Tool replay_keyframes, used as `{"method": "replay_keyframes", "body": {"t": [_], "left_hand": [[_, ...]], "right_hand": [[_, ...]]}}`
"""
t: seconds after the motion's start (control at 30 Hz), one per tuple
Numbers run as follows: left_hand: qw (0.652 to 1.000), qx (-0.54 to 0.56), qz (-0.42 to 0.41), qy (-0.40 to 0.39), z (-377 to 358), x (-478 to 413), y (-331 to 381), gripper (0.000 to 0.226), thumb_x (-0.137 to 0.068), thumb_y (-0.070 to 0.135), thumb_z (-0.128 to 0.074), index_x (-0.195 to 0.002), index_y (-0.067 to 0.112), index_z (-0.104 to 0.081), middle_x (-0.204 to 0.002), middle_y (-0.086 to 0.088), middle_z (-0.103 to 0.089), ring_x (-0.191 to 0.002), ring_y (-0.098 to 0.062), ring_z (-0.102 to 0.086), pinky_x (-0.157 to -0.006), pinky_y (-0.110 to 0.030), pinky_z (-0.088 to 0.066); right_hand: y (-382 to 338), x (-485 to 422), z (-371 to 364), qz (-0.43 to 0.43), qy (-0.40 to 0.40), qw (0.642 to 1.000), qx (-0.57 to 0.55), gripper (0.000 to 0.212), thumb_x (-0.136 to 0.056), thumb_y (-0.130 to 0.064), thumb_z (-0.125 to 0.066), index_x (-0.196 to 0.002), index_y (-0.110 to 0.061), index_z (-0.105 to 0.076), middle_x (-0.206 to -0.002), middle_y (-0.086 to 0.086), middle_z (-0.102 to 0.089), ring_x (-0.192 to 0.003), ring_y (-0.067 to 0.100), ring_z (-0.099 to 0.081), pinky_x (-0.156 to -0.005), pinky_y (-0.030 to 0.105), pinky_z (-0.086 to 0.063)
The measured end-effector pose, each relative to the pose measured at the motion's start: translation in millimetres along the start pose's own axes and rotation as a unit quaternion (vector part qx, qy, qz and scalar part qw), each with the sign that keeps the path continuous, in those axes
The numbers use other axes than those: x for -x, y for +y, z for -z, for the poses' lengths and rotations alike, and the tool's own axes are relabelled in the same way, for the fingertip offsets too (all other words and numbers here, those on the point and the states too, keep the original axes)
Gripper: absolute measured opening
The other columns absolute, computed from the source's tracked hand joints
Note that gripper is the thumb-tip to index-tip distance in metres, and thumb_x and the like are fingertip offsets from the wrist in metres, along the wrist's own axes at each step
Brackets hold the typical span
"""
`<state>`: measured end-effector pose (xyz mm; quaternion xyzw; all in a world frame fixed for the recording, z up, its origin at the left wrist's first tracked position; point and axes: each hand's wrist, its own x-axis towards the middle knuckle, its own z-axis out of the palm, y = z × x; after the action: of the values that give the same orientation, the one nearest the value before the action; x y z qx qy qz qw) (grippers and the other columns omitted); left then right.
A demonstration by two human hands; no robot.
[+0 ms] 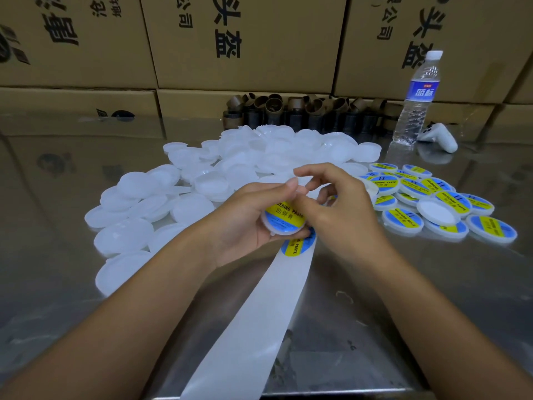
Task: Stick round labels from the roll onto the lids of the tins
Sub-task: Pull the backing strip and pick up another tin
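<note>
My left hand (245,217) grips a white round lid (281,223) that carries a blue and yellow label, held tilted above the table. My right hand (337,203) sits over the lid's right side, thumb pressing on the label, the other fingers raised and loosely bent. Under both hands runs a white backing strip (253,319) toward the near edge, with one blue and yellow label (298,245) on it just below the lid. A heap of plain white lids (202,186) lies left and behind. Labelled lids (427,197) are piled at the right.
The steel table (432,298) has cardboard boxes (245,44) stacked along its far side. Brown empty roll cores (302,111) stand behind the lids. A water bottle (415,102) and a white handheld device (438,137) stand at the back right.
</note>
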<state>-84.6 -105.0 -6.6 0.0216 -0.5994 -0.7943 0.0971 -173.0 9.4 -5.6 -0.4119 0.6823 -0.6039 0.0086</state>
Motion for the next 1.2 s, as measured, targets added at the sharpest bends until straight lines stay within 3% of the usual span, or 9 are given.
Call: {"method": "replay_keyframes", "body": {"t": [0.07, 0.13, 0.27, 0.37, 0.5, 0.73, 0.93, 1.07, 1.2], "left_hand": [[1.000, -0.006, -0.015, 0.005, 0.8, 0.2, -0.1, 0.035, -0.082, 0.026, -0.055, -0.106, 0.004, -0.069, -0.111, -0.015, -0.069, -0.095, -0.026, -0.069, -0.081, -0.034, -0.058], [0.999, -0.002, -0.029, 0.013, 1.3, -0.9, -2.1, 0.037, -0.084, 0.026, -0.054, -0.111, 0.004, -0.067, -0.115, -0.016, -0.068, -0.097, -0.027, -0.068, -0.083, -0.035, -0.057], [0.997, 0.006, -0.070, -0.007, 1.5, -1.5, -1.1, 0.036, -0.092, 0.032, -0.048, -0.112, 0.013, -0.070, -0.118, -0.015, -0.067, -0.109, -0.028, -0.063, -0.095, -0.037, -0.052], [0.996, 0.048, -0.079, 0.017, 3.2, -2.0, 1.8, 0.033, -0.089, 0.034, -0.050, -0.107, 0.017, -0.072, -0.111, -0.009, -0.070, -0.102, -0.025, -0.067, -0.081, -0.032, -0.056], [0.996, 0.029, -0.083, 0.032, 2.9, -1.9, -0.3, 0.033, -0.086, 0.035, -0.051, -0.111, 0.021, -0.066, -0.099, -0.001, -0.073, -0.090, -0.017, -0.070, -0.068, -0.020, -0.053], [0.989, -0.073, -0.100, 0.084, 5.4, -2.0, -4.1, 0.033, -0.079, 0.025, -0.061, -0.106, 0.008, -0.068, -0.092, -0.001, -0.074, -0.085, -0.010, -0.069, -0.069, -0.018, -0.052], [0.987, -0.065, -0.102, 0.107, 8.0, -2.1, -3.4, 0.033, -0.080, 0.025, -0.061, -0.106, 0.005, -0.067, -0.091, -0.005, -0.072, -0.079, -0.011, -0.065, -0.072, -0.019, -0.053], [0.987, -0.049, -0.100, 0.114, 5.2, -2.1, -2.8, 0.040, -0.077, 0.026, -0.064, -0.111, 0.006, -0.066, -0.096, -0.007, -0.072, -0.085, -0.013, -0.068, -0.075, -0.020, -0.054], [0.986, -0.046, -0.100, 0.123, 3.3, -2.9, -3.2, 0.043, -0.073, 0.014, -0.068, -0.115, 0.006, -0.063, -0.099, -0.014, -0.069, -0.082, -0.015, -0.068, -0.074, -0.021, -0.055]], "right_hand": [[0.1, -2.0, 2.1, -0.043, -0.013, 0.998, -0.049, 0.015, -0.081, -0.017, -0.071, -0.094, -0.025, -0.066, -0.088, 0.004, -0.056, -0.058, 0.000, -0.048, -0.052, 0.014, -0.045], [-1.0, -2.5, 2.4, -0.065, -0.047, 0.993, -0.090, 0.011, -0.085, -0.014, -0.067, -0.095, -0.020, -0.067, -0.090, 0.009, -0.064, -0.073, 0.013, -0.059, -0.061, 0.028, -0.055], [-1.1, -3.8, 4.5, -0.055, -0.069, 0.987, -0.137, 0.014, -0.089, -0.009, -0.061, -0.100, -0.015, -0.069, -0.099, 0.010, -0.070, -0.090, 0.021, -0.066, -0.070, 0.027, -0.057], [1.1, -4.4, 5.4, -0.047, -0.052, 0.992, -0.103, 0.010, -0.089, -0.016, -0.064, -0.096, -0.016, -0.071, -0.094, 0.003, -0.073, -0.091, 0.018, -0.068, -0.084, 0.034, -0.054], [4.0, -3.7, 4.0, -0.045, -0.031, 0.997, -0.052, 0.013, -0.088, -0.025, -0.066, -0.080, -0.016, -0.069, -0.075, 0.006, -0.072, -0.069, 0.011, -0.065, -0.076, 0.035, -0.052], [2.9, -4.6, 3.8, -0.041, 0.003, 0.998, -0.046, 0.012, -0.088, -0.026, -0.064, -0.079, -0.018, -0.064, -0.072, 0.007, -0.069, -0.065, 0.014, -0.062, -0.075, 0.040, -0.052], [2.1, -2.0, 3.3, -0.040, -0.043, 0.998, -0.030, 0.018, -0.081, -0.023, -0.072, -0.094, -0.022, -0.060, -0.059, -0.007, -0.064, -0.062, 0.017, -0.059, -0.073, 0.039, -0.052], [2.2, -1.8, 4.6, -0.040, -0.018, 0.999, -0.031, 0.019, -0.082, -0.021, -0.072, -0.097, -0.019, -0.061, -0.063, -0.002, -0.067, -0.062, 0.017, -0.059, -0.071, 0.036, -0.051], [1.6, -4.5, 5.5, -0.038, 0.013, 0.998, -0.045, 0.017, -0.084, -0.022, -0.070, -0.090, -0.030, -0.056, -0.059, -0.004, -0.067, -0.057, 0.011, -0.055, -0.065, 0.026, -0.045]]}}
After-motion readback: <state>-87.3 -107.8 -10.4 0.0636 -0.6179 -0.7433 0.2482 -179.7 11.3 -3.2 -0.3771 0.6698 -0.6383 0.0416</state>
